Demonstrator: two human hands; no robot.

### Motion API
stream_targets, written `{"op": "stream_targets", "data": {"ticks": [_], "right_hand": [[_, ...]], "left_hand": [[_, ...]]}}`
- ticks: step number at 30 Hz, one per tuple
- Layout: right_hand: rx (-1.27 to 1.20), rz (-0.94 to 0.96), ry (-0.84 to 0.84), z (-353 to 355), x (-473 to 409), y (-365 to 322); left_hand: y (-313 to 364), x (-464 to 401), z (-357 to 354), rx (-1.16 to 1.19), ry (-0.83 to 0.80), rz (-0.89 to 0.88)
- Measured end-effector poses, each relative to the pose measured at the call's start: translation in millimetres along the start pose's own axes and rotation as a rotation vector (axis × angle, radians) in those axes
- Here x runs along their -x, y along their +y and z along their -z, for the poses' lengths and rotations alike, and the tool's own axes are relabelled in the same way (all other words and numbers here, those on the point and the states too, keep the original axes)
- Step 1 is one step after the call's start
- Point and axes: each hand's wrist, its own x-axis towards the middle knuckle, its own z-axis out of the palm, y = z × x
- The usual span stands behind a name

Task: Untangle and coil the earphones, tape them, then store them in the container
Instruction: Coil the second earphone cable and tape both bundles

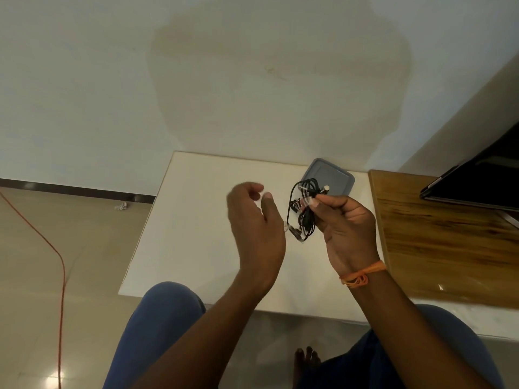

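My right hand (346, 226) pinches a loose bundle of black earphones (304, 211) between thumb and fingers, above the white table (196, 234). Cable loops hang down, with a clear earbud tip at the bottom. A strip of clear tape seems to stick at my right thumb tip. My left hand (254, 231) hovers just left of the bundle, fingers loosely curled; whether it pinches tape I cannot tell. The grey container (332, 175) lies flat on the table behind the earphones, partly hidden by them.
A wooden table (449, 248) adjoins the white one on the right, with a black laptop (483, 178) on it. An orange cable (60, 276) runs across the floor at left. My knees in blue trousers sit below the table's near edge.
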Motion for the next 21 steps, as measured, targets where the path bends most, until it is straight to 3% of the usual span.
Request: {"op": "stream_targets", "data": {"ticks": [2,3,7,11,17,19,21], "right_hand": [[-0.008,-0.018,0.005,0,0,-2],[-0.001,-0.020,0.005,0,0,-2],[-0.019,-0.021,-0.007,-1,0,-2],[-0.054,-0.018,-0.010,2,-1,-3],[0.045,0.039,-0.005,-2,3,3],[0.082,0.060,0.023,-4,5,6],[0.100,0.075,0.047,-5,6,7]], "left_hand": [[9,5,5,-0.025,0.027,-0.215],[12,8,4,-0.010,-0.021,-0.215],[3,15,-2,-0.035,-0.213,-0.054],[-3,16,-7,-0.034,-0.206,-0.136],[0,18,-12,-0.052,-0.190,-0.072],[1,17,-12,-0.067,-0.238,-0.035],[1,14,-13,0.059,-0.318,0.084]]}}
